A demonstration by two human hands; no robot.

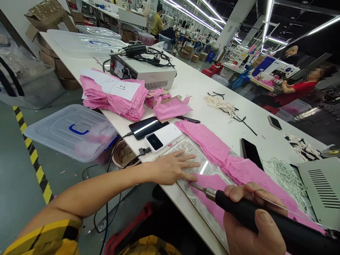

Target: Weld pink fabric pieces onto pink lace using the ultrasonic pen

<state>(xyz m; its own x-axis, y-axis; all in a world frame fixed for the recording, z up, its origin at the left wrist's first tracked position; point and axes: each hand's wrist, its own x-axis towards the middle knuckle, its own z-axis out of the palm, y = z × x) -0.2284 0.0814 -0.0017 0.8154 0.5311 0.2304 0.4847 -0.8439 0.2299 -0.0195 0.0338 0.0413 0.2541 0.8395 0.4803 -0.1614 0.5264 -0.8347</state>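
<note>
My right hand (255,216) grips a thick black handpiece (239,209) with a slim metal tip. Its tip meets the left end of a pink fabric piece (209,184). That piece lies flat on a clear plate (183,147) with a whitish, speckled look. Fingers spread, my left hand (175,167) rests on the plate, its lowest fingers touching the fabric's edge beside the tip. Just beyond, a long row of layered pink fabric pieces (204,140) runs down the table to the right.
A white power bank (170,136) and a dark phone (145,127) sit left of the plate. Behind are a bundled pink stack (114,99) and a control box (154,74). Another phone (251,152), pale cord (289,180) and a grey-green box (321,191) lie right. A co-worker (302,88) sits beyond.
</note>
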